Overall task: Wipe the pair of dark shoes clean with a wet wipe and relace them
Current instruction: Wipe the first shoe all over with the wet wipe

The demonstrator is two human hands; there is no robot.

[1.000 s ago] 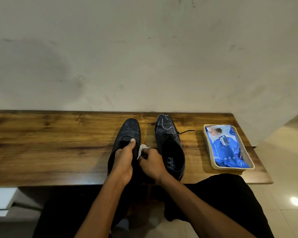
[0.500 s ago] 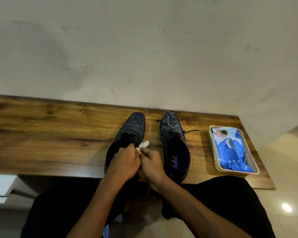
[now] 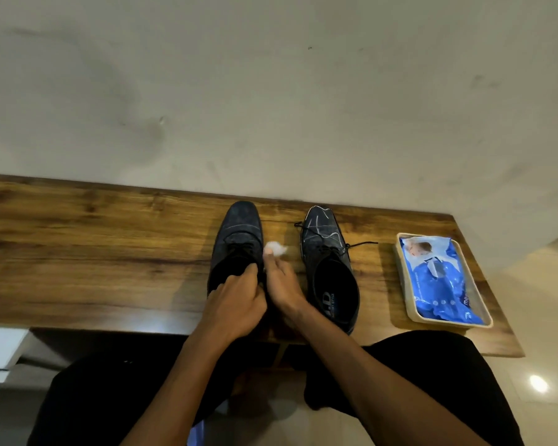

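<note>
Your left hand (image 3: 236, 300) reaches forward from the near edge of the table (image 3: 94, 252) and sits over the heel end of the left shoe (image 3: 239, 239), its fingers curled down over the rim of the shoe's opening so that they grip it. Your right hand (image 3: 279, 284) lies just beside it, in the gap between the two shoes, with the palm turned toward the left shoe and the fingers stretched forward; its fingertips pinch a small crumpled white wet wipe (image 3: 275, 248), which sits against the inner side of the left shoe near the lacing. How much of the wipe touches the leather you cannot tell, as that spot is blurred. The left shoe stands upright on the table with its toe pointing at the wall (image 3: 271, 91); its upper looks dull and dusty grey. The right shoe (image 3: 331, 268) stands parallel to it, a little apart, toe also toward the wall, its toe cap glossy and crossed by pale streaks. Its black laces (image 3: 361, 244) lie loose, with one end trailing on the wood to the right and another to the left of the toe. Further right, near the table's end, a blue wet wipe pack (image 3: 442, 278) lies flat in a shallow beige tray (image 3: 403, 284).
</note>
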